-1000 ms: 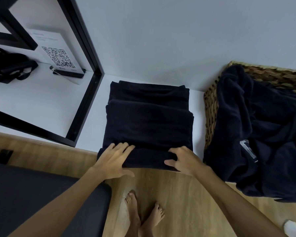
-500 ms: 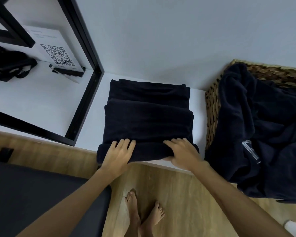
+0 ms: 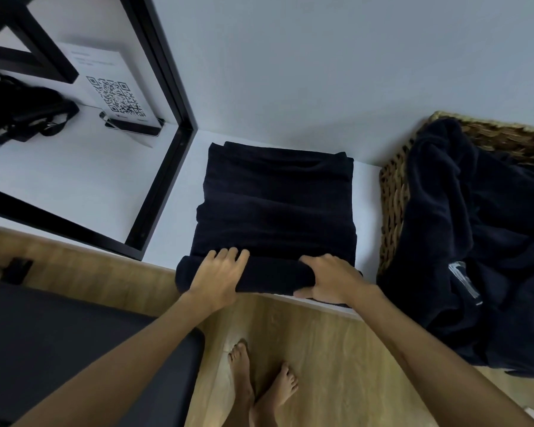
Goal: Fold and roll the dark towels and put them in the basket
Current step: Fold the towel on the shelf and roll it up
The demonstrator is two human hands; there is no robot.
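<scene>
Home interior: wicker basket [image 3: 393, 192] sitting on white shelf [image 3: 170, 217], bare feet [image 3: 259, 386] standing on wood floor [image 3: 336, 365].

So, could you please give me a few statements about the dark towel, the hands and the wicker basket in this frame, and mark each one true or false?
1. Both hands, left hand and right hand, rest on the rolled near end of the folded dark towel. True.
2. The woven wicker basket stands left of the towel. False: it stands to its right.
3. A loose dark cloth hangs over the basket's rim. True.
4. The towel is rolled up completely. False: only the near end is rolled; the rest lies flat.
5. The white QR-code sign lies on the towel. False: it stands behind the black frame.
</scene>
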